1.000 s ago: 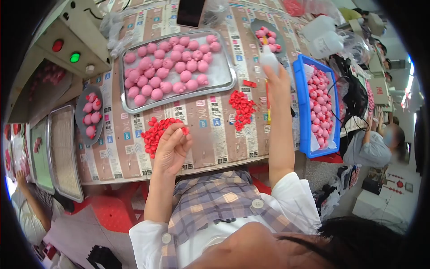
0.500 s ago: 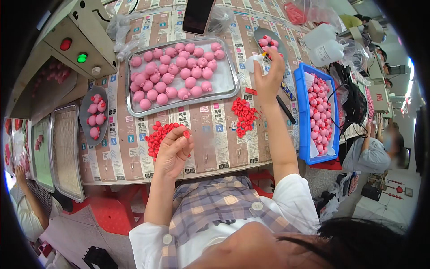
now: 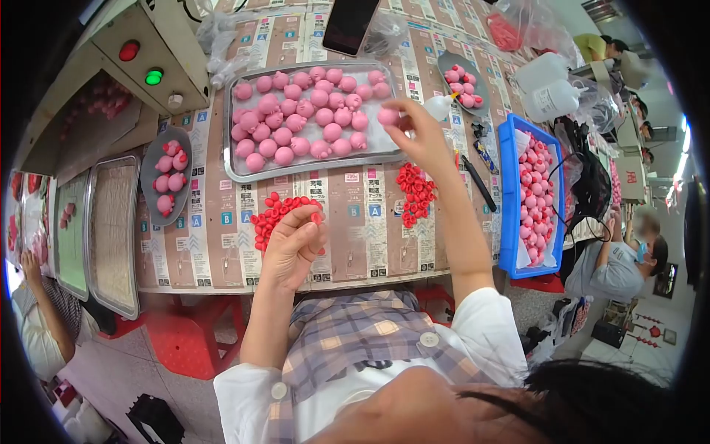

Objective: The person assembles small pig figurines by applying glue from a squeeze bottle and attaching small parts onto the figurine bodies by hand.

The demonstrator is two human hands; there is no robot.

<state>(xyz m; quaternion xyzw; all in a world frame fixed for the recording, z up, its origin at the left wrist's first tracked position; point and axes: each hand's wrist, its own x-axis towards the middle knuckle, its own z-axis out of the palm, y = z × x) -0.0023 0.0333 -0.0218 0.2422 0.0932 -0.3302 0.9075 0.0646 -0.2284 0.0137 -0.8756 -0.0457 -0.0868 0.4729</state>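
Note:
My left hand (image 3: pixel 294 248) pinches a small red piece (image 3: pixel 317 218) between thumb and fingertips, just over a pile of red pieces (image 3: pixel 275 214). My right hand (image 3: pixel 418 137) has a pink ball (image 3: pixel 387 116) at its fingertips, above the right edge of the metal tray (image 3: pixel 240 176). Many pink balls (image 3: pixel 324 116) with small knobs lie in that tray. A second red pile (image 3: pixel 416 194) is below my right hand. Beyond my right hand, a white bottle (image 3: pixel 438 108) with a yellow tip lies on the table.
A grey dish (image 3: pixel 164 146) at left and another (image 3: pixel 473 68) at back right hold pink-and-red pieces. A blue bin (image 3: pixel 507 200) of similar pieces stands right, near a black pen (image 3: pixel 479 183). A phone (image 3: pixel 350 26) lies at the back. Other people sit at both sides.
My right hand has let go of the white bottle, moved left to the tray and taken a pink ball. My left hand still holds the small red piece.

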